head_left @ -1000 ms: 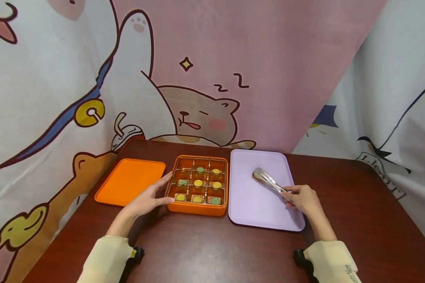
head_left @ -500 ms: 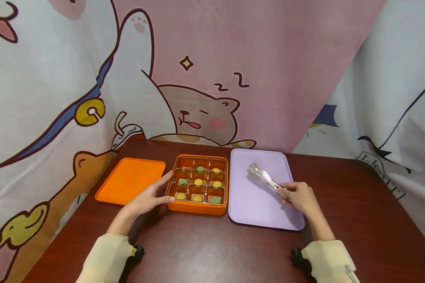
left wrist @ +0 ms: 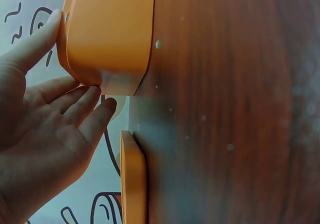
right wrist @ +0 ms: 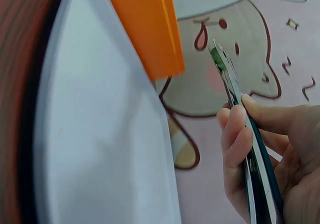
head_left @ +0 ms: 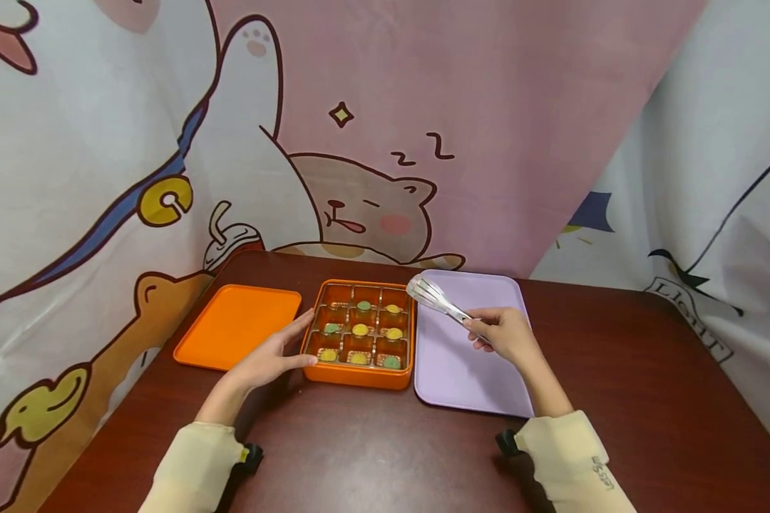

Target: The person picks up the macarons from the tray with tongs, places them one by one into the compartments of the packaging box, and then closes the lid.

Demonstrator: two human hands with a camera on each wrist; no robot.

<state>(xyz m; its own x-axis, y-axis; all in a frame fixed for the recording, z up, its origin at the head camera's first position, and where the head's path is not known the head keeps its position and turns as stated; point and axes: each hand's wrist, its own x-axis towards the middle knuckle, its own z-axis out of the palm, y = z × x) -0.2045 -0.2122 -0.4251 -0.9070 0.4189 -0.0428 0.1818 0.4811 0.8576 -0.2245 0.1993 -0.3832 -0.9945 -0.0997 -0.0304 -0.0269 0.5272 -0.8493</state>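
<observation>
An orange box (head_left: 359, 376) with a clear divided insert stands on the table, several small yellow and green sweets in its compartments. My left hand (head_left: 272, 363) touches the box's left side, thumb at the near corner and fingers spread along the wall. In my right hand (head_left: 503, 333) I grip metal tongs (head_left: 441, 302), whose tips reach the box's right rim. The right wrist view shows a small green sweet (right wrist: 218, 59) pinched between the tong tips, raised above the pale purple tray (head_left: 468, 388).
Left of the box lies a flat orange lid (head_left: 237, 324). The purple tray sits close along the box's right side. A printed cartoon curtain (head_left: 488, 142) hangs behind the dark wooden table (head_left: 372, 449).
My right hand has lifted the tongs from over the tray and carried them left and away from me, toward the box. The left hand has stayed on the box.
</observation>
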